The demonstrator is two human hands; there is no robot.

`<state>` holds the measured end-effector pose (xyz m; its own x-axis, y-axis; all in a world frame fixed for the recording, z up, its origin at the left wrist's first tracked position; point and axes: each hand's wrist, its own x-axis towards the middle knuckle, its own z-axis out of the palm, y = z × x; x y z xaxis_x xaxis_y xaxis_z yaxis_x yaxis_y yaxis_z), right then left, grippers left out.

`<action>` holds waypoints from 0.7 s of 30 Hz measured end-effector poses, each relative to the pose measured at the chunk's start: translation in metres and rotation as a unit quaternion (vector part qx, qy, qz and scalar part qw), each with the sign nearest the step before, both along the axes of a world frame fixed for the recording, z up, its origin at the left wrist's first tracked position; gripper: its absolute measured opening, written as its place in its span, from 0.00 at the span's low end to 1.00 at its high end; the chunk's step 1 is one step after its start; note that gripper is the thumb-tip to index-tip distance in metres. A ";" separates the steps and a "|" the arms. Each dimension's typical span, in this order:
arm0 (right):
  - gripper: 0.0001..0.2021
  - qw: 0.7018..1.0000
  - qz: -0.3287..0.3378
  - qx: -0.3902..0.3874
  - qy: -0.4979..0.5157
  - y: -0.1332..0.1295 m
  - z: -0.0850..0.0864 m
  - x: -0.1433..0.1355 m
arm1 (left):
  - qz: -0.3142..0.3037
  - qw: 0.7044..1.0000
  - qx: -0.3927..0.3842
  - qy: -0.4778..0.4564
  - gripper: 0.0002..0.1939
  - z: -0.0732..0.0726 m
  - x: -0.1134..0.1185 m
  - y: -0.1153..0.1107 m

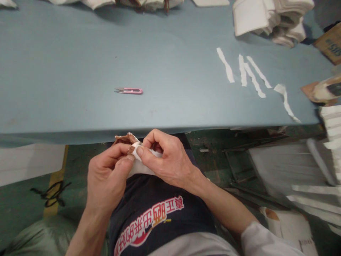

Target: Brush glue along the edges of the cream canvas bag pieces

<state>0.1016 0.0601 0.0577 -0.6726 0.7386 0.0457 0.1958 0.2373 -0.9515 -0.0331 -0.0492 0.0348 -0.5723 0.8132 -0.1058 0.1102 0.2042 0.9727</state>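
Just off the front edge of the table, my left hand [109,174] pinches the left part of a white and brown fabric piece [142,168]. My right hand [170,158] grips the same piece from the right, its thumb pressed on a white fold close to the left thumb. A ragged brown edge of the piece sticks up behind the left fingers. The rest of it hangs below the fingers, in front of a dark apron [170,206] with printed characters. Pink-handled thread snips [129,91] lie on the table beyond the hands.
The blue-green table [80,71] spans the view. Several torn white strips [226,65] lie on its right side. At the back right is a stack of white pieces [250,17], with a cardboard box [330,42] beside it. More fabric [93,3] lies along the far edge.
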 end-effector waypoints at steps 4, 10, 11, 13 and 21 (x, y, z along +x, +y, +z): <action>0.11 1.000 0.004 -0.011 -0.001 -0.002 -0.007 0.000 | 0.048 0.993 0.003 0.104 0.07 0.011 0.016 0.004; 0.10 0.999 0.014 -0.012 0.034 -0.014 -0.016 -0.002 | 0.078 0.990 0.029 0.114 0.10 0.014 0.033 0.004; 0.10 0.999 0.013 -0.013 0.041 -0.017 -0.016 -0.003 | 0.089 0.988 0.034 0.119 0.10 0.012 0.035 0.003; 0.09 0.998 0.012 -0.031 0.053 -0.022 -0.017 -0.005 | 0.111 0.983 0.042 0.143 0.11 0.009 0.038 0.001; 0.10 0.967 0.013 -0.233 0.101 -0.033 -0.017 -0.012 | 0.136 0.968 0.047 0.207 0.10 0.003 0.046 -0.001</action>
